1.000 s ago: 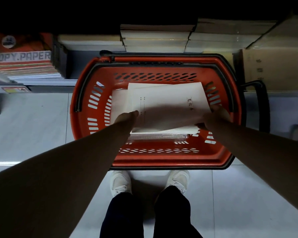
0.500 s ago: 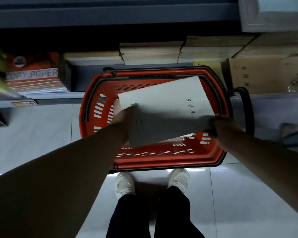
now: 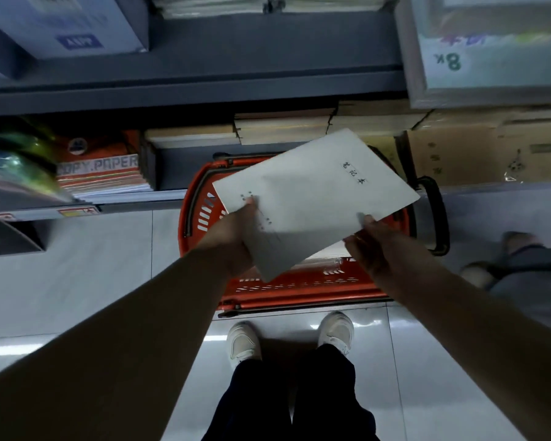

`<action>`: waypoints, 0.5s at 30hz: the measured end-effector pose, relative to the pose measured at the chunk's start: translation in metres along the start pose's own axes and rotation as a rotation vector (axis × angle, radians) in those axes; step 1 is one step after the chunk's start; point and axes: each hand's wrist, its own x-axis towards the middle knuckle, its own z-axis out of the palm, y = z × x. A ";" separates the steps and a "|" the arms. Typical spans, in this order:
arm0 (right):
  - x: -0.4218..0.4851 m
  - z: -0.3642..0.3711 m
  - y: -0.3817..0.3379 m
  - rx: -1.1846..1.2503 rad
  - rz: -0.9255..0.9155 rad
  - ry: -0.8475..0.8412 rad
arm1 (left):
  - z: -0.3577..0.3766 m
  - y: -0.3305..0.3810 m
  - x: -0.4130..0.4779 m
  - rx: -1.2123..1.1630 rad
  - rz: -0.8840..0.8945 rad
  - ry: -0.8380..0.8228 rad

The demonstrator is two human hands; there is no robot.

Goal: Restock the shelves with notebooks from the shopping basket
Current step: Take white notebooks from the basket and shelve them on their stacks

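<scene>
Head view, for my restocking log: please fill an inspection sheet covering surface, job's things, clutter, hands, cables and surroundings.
Surface: glossy tiled floor, red shopping basket standing on it.
Job's things: white notebook held above the basket; more notebooks inside; notebook stacks on the low shelf.
Clutter: cardboard box right of the stacks.
Hands: left hand and right hand each grip the notebook.
Cables: nothing seen.
Surroundings: copy paper packs left; another person's foot right.

Matt paper notebook [image 3: 315,198], red plastic basket [image 3: 299,291], glossy tile floor [image 3: 93,281].
</scene>
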 end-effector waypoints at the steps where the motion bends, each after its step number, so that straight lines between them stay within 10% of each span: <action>1: -0.006 0.006 0.001 0.008 -0.038 -0.036 | 0.004 0.001 -0.008 -0.042 -0.010 -0.032; 15: -0.112 0.029 -0.063 -0.261 -0.293 -0.032 | 0.036 0.083 -0.145 -0.187 -0.029 -0.157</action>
